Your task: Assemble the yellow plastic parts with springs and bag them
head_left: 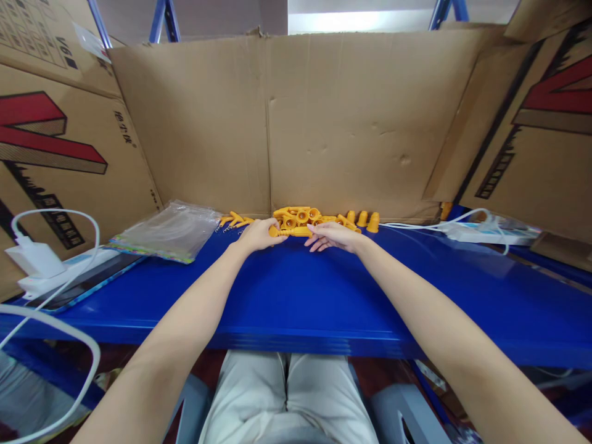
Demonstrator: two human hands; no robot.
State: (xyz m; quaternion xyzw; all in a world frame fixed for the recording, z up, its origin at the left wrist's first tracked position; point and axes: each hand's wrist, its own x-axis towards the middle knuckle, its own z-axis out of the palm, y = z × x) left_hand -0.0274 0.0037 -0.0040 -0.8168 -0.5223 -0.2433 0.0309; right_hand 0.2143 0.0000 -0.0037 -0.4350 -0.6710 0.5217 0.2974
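Note:
My left hand point(259, 236) is closed around a yellow plastic piece point(276, 232) at the front of a pile. Facing it, my right hand point(335, 237) has its thumb and forefinger at the end of a longer yellow part point(300, 232), with the other fingers loosely stretched. Whether these two parts are joined I cannot tell. Behind both hands lies the pile of yellow plastic parts point(302, 215), several with round hollow ends. Left of it are yellow branched pieces point(235, 218) with thin metal spirals. Upright yellow caps point(372, 222) stand to the right.
Clear plastic bags point(164, 229) lie left on the blue table point(296, 296). A phone point(92, 280), a white charger point(39, 256) and cables are at the far left. Another power strip point(485, 233) sits at the right. Cardboard point(351, 123) walls the back and sides.

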